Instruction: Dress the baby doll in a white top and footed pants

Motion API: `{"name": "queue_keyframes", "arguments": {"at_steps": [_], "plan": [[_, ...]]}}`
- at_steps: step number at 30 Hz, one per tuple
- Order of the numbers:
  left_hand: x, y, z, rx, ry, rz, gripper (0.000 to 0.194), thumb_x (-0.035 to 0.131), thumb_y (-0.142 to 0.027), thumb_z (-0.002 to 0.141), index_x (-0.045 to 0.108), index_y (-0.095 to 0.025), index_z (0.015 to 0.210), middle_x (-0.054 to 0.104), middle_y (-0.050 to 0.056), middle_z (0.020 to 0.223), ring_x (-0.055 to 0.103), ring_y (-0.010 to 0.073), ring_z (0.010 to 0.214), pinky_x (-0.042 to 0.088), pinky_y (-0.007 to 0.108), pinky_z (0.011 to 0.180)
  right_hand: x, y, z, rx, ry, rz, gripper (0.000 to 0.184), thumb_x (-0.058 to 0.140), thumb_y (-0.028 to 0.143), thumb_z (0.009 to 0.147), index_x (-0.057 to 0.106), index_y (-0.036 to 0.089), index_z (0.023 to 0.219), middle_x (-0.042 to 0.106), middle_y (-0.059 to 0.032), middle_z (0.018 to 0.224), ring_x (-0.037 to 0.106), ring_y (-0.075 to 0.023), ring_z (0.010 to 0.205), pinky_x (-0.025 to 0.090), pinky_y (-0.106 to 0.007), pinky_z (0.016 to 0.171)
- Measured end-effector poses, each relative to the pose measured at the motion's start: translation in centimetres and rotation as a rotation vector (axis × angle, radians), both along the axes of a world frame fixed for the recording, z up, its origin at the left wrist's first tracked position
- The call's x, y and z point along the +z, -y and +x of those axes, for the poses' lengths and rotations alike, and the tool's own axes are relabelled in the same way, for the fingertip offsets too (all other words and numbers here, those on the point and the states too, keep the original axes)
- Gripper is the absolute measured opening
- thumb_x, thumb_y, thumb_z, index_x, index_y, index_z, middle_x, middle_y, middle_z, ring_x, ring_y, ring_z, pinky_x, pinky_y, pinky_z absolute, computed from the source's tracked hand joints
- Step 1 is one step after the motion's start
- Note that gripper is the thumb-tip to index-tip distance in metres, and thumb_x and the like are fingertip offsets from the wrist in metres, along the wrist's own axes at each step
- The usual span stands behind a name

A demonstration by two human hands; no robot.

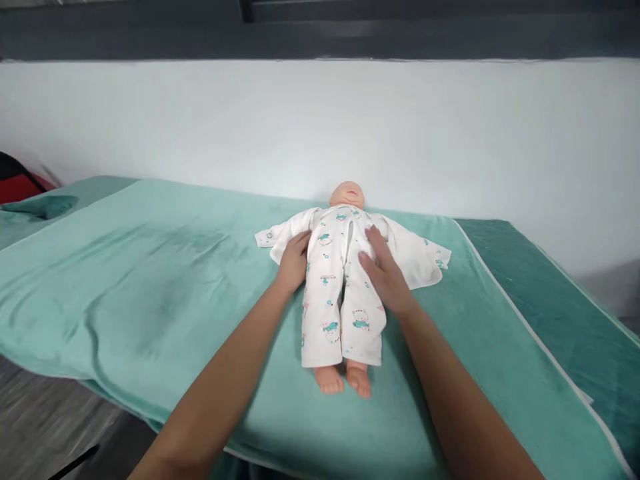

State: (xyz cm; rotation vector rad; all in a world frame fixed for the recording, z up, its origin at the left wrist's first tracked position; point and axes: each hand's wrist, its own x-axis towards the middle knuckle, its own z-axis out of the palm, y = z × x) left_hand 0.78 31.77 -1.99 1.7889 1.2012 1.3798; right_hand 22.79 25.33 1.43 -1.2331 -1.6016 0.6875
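Note:
A baby doll (347,195) lies on its back, head toward the wall and bare feet toward me. It wears white printed trousers (325,313), pulled high up the chest, and a white top (413,257) spread out at both sides with its sleeves outstretched. My left hand (295,257) rests against the left side of the trousers near the waist, its fingertips partly hidden by the cloth. On the other side, my right hand (385,270) lies on the trousers with thumb and fingers apart.
A light green blanket (165,287) with wrinkles covers the table under the doll. Darker green cloth (550,293) shows at the right. Behind stands a white wall (250,127). A red and black object (17,183) sits at the far left edge.

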Motion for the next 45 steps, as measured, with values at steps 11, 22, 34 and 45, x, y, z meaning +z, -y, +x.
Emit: {"name": "queue_keyframes", "arguments": {"at_steps": [11,22,34,45], "plan": [[-0.6,20.2,-3.2,-0.096,-0.02,-0.213,0.028,0.06,-0.025,0.088,0.072,-0.03,0.113,0.067,0.007,0.119,0.062,0.0241,0.115,0.049,0.041,0.102,-3.2,16.4,-2.1,0.04,0.217,0.286,0.03,0.059,0.017,0.094,0.062,0.03,0.121,0.067,-0.0061,0.131,0.049,-0.0273,0.14,0.045,-0.057,0.113],[-0.8,21.2,-2.1,-0.042,-0.043,-0.215,0.012,0.062,-0.037,0.091,0.068,-0.027,0.088,0.069,0.004,0.096,0.063,0.024,0.095,0.048,0.04,0.09,1.0,17.4,-6.0,0.049,0.552,0.19,0.047,0.048,0.006,0.084,0.056,0.026,0.126,0.068,-0.0092,0.122,0.062,-0.0297,0.114,0.044,-0.057,0.106],[0.2,22.6,-2.6,-0.038,0.072,-0.166,0.012,0.057,-0.037,0.096,0.063,-0.027,0.092,0.06,0.003,0.093,0.058,0.0208,0.089,0.046,0.034,0.083,-0.1,15.8,-6.1,-0.094,0.547,0.198,0.013,0.053,0.014,0.094,0.06,0.025,0.092,0.069,-0.004,0.092,0.062,-0.0246,0.086,0.045,-0.039,0.075],[-1.3,23.9,-4.5,-0.068,0.013,-0.271,0.013,0.056,-0.034,0.098,0.064,-0.024,0.093,0.061,0.004,0.097,0.059,0.0193,0.093,0.047,0.031,0.085,0.0,19.4,-5.0,0.065,0.456,0.268,0.012,0.055,0.014,0.097,0.061,0.024,0.101,0.068,-0.0034,0.097,0.062,-0.021,0.091,0.048,-0.038,0.081]]}}
